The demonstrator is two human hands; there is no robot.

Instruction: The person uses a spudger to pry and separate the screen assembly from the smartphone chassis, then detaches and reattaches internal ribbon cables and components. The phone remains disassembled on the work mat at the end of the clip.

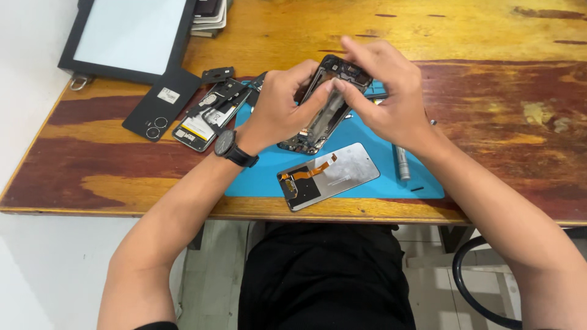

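- Looking down from the head camera, both hands meet above a blue work mat (391, 177) on a streaked wooden table (501, 91).
- Left hand (278, 104), with a black wristwatch (232, 148) on its wrist, grips the lower side of an opened phone frame (321, 116), fingers curled around its edge.
- Right hand (391, 98) pinches the frame's upper part, thumb and forefinger pressed together near the top, the other fingers bent over it.
- Phone frame is held tilted above the mat's far half, its bottom end close to the mat; I cannot tell whether it touches.
- Nearer the table edge a detached screen panel (330, 177) lies face down on the mat, an orange flex strip on its back.
- Beside the right wrist lies a silver pen-like tool (402, 165).
- Left of the mat sit a black back cover (162, 104) and another opened phone body (205, 119).
- Far left, a black-framed tablet (128, 36) rests at the table corner.
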